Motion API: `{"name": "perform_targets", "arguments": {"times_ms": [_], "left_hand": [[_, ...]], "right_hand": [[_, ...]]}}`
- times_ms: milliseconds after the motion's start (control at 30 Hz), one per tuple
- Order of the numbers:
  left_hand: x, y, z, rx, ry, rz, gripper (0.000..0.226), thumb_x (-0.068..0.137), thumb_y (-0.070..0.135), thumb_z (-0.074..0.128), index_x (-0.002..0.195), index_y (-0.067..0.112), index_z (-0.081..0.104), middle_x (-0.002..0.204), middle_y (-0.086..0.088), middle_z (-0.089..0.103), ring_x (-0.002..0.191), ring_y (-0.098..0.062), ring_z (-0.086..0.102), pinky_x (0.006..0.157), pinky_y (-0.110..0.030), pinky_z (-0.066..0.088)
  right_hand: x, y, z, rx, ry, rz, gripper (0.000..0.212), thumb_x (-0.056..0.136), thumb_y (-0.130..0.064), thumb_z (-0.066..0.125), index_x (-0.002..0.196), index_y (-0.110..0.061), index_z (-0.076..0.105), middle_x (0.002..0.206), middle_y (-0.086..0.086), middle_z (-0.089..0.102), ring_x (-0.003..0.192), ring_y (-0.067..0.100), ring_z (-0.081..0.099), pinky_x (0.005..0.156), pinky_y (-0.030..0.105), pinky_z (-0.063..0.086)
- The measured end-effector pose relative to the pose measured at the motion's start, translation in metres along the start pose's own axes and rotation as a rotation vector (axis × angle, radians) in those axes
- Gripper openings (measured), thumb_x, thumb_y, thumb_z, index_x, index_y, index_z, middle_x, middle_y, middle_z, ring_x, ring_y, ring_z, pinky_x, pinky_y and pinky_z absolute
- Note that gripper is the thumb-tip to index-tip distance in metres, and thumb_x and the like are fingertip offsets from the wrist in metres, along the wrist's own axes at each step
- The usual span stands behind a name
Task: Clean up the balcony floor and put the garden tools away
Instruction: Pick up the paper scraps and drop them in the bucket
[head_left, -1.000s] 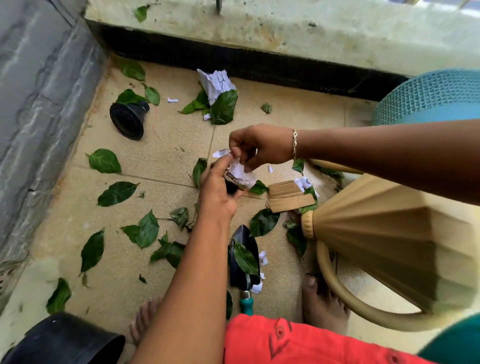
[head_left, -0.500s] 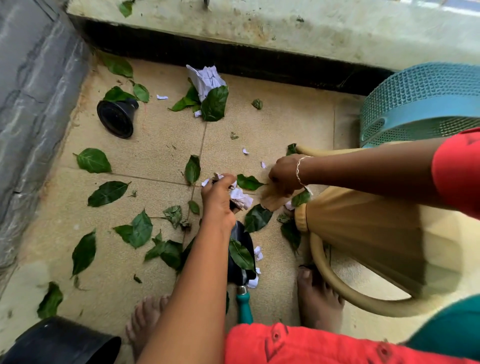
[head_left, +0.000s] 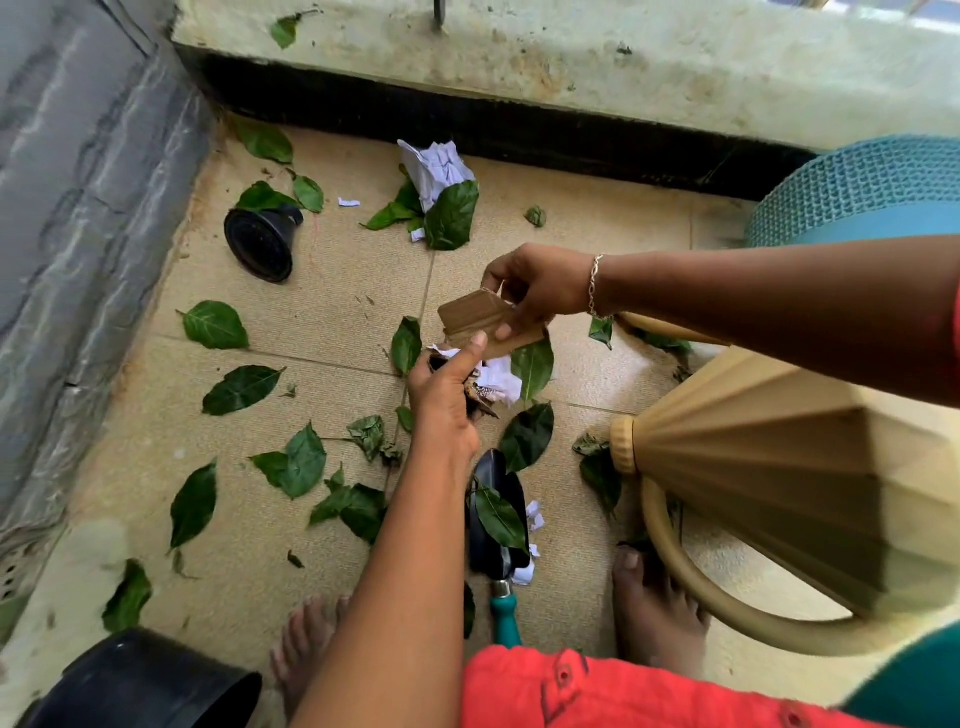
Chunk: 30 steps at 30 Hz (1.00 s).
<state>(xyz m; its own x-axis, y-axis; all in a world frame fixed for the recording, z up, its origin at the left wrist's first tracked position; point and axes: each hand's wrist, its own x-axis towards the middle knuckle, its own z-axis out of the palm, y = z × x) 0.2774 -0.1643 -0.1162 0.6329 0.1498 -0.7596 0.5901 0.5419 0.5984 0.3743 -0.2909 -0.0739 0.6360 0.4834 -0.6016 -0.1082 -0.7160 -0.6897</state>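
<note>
My right hand pinches a brown piece of cardboard lifted above the tiled floor. My left hand grips a bunch of torn white paper and dry scraps, its thumb touching the cardboard's lower edge. Green leaves lie scattered over the tiles. A crumpled white paper sits near the far wall among leaves. A black trowel with a teal handle lies on the floor below my left hand, a leaf on its blade.
A small black pot lies on its side at the left. A beige watering can stands at the right beside a teal basket. A large black pot is at bottom left. My bare feet flank the trowel.
My right hand went down to the floor by the watering can, took the cardboard and raised it toward my left hand. The left hand kept its bunch of scraps.
</note>
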Motion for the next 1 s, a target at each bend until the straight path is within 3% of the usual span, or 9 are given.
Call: {"name": "perform_targets", "arguments": {"times_ms": [67, 100, 200, 267, 467, 567, 733, 867, 1000], "left_hand": [[-0.002, 0.003, 0.0, -0.022, 0.058, 0.002, 0.049, 0.073, 0.003, 0.075, 0.118, 0.003, 0.054, 0.116, -0.019, 0.063, 0.106, -0.038, 0.06, 0.083, -0.05, 0.049], [-0.002, 0.004, 0.0, -0.04, 0.073, -0.002, 0.051, 0.073, 0.0, 0.074, 0.119, 0.001, 0.053, 0.114, -0.019, 0.063, 0.107, -0.038, 0.06, 0.084, -0.049, 0.049], [-0.001, 0.007, -0.006, -0.049, 0.072, -0.03, 0.024, 0.074, -0.004, 0.071, 0.092, 0.007, 0.061, 0.087, -0.011, 0.065, 0.084, -0.031, 0.063, 0.073, -0.041, 0.05], [-0.001, 0.015, -0.013, -0.018, 0.084, 0.015, 0.02, 0.075, -0.004, 0.071, 0.084, 0.011, 0.061, 0.082, -0.009, 0.065, 0.078, -0.029, 0.063, 0.075, -0.043, 0.051], [0.0, 0.041, -0.025, 0.593, 0.079, 0.614, 0.023, 0.084, 0.005, 0.066, 0.079, 0.02, 0.05, 0.076, 0.005, 0.058, 0.072, -0.016, 0.056, 0.07, -0.03, 0.048], [-0.001, 0.044, -0.025, 0.618, 0.123, 0.722, 0.017, 0.085, 0.01, 0.066, 0.082, 0.014, 0.05, 0.074, 0.005, 0.057, 0.071, -0.016, 0.055, 0.068, -0.028, 0.046], [0.0, 0.053, -0.03, 0.39, 0.225, 0.68, 0.028, 0.081, 0.003, 0.064, 0.067, 0.022, 0.048, 0.068, 0.005, 0.057, 0.062, -0.013, 0.053, 0.065, -0.03, 0.046], [0.006, 0.057, -0.034, 0.273, 0.218, 0.605, 0.033, 0.076, -0.007, 0.058, 0.061, 0.019, 0.043, 0.057, 0.006, 0.049, 0.056, -0.015, 0.043, 0.06, -0.03, 0.039], [0.004, 0.054, -0.035, 0.22, 0.243, 0.564, 0.035, 0.072, -0.015, 0.048, 0.058, 0.016, 0.038, 0.047, 0.014, 0.042, 0.049, -0.01, 0.035, 0.051, -0.023, 0.032]], "right_hand": [[0.001, 0.001, 0.003, 0.089, -0.065, -0.018, 0.035, 0.071, 0.003, 0.072, 0.087, -0.021, 0.053, 0.086, 0.006, 0.061, 0.08, 0.023, 0.061, 0.061, 0.029, 0.055], [0.001, 0.003, 0.004, 0.089, -0.095, -0.036, 0.037, 0.07, 0.006, 0.072, 0.09, -0.018, 0.053, 0.087, 0.005, 0.062, 0.082, 0.024, 0.062, 0.062, 0.029, 0.056], [0.002, 0.005, 0.002, 0.038, -0.159, -0.067, 0.045, 0.069, 0.011, 0.071, 0.102, -0.012, 0.051, 0.087, 0.003, 0.061, 0.079, 0.018, 0.061, 0.064, 0.023, 0.055], [0.004, 0.008, -0.003, -0.009, -0.178, -0.034, 0.046, 0.07, 0.013, 0.069, 0.105, -0.013, 0.052, 0.085, 0.001, 0.06, 0.075, 0.015, 0.06, 0.063, 0.02, 0.053], [0.008, 0.028, -0.018, -0.679, -0.005, 0.049, 0.034, 0.078, -0.004, 0.069, 0.11, -0.014, 0.059, 0.1, 0.003, 0.067, 0.081, 0.014, 0.057, 0.063, 0.023, 0.04], [0.01, 0.039, -0.016, -0.916, -0.028, 0.033, 0.034, 0.08, -0.019, 0.07, 0.112, -0.018, 0.058, 0.104, 0.002, 0.065, 0.092, 0.02, 0.059, 0.068, 0.028, 0.044], [0.016, 0.054, 0.003, -1.116, -0.087, -0.112, 0.04, 0.089, -0.028, 0.059, 0.126, -0.017, 0.046, 0.109, 0.008, 0.053, 0.092, 0.023, 0.057, 0.059, 0.028, 0.04], [0.022, 0.065, 0.013, -1.135, -0.074, -0.207, 0.022, 0.094, -0.017, 0.048, 0.113, -0.009, 0.055, 0.106, 0.012, 0.053, 0.093, 0.028, 0.058, 0.066, 0.033, 0.049], [0.027, 0.059, 0.002, -0.983, 0.061, -0.184, 0.017, 0.095, -0.016, 0.048, 0.103, -0.006, 0.059, 0.098, 0.012, 0.062, 0.088, 0.027, 0.058, 0.071, 0.032, 0.043]]}}
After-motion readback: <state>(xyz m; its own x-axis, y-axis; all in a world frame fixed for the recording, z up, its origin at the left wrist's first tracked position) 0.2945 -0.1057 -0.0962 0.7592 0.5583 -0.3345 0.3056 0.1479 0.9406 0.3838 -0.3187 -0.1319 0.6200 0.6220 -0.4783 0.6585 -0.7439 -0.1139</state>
